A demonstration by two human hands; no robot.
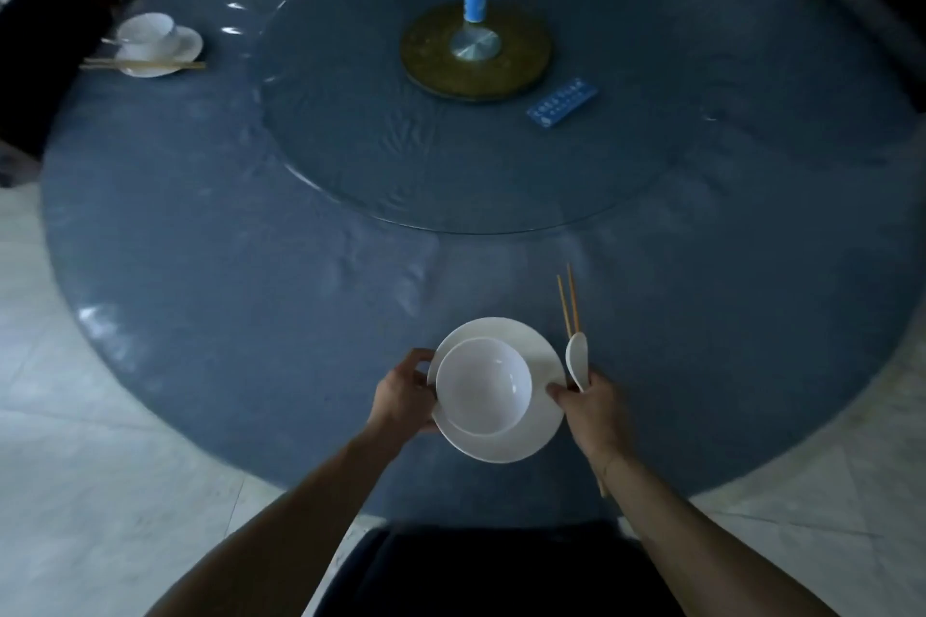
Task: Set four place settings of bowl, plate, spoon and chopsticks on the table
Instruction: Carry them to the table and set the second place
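Hands hold one setting at the near edge of the counter [250, 266]. The left hand [406, 393] grips the plate [531, 436] with the bowl [483, 386] on it. The right hand [591, 408] pinches the plate, spoon [577, 361] and chopsticks [568, 301]. Next, I think, everything gets set down gently.

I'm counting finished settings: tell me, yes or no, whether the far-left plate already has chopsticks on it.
Yes: a pair of chopsticks lies across the near edge of the far-left plate, which carries a bowl.
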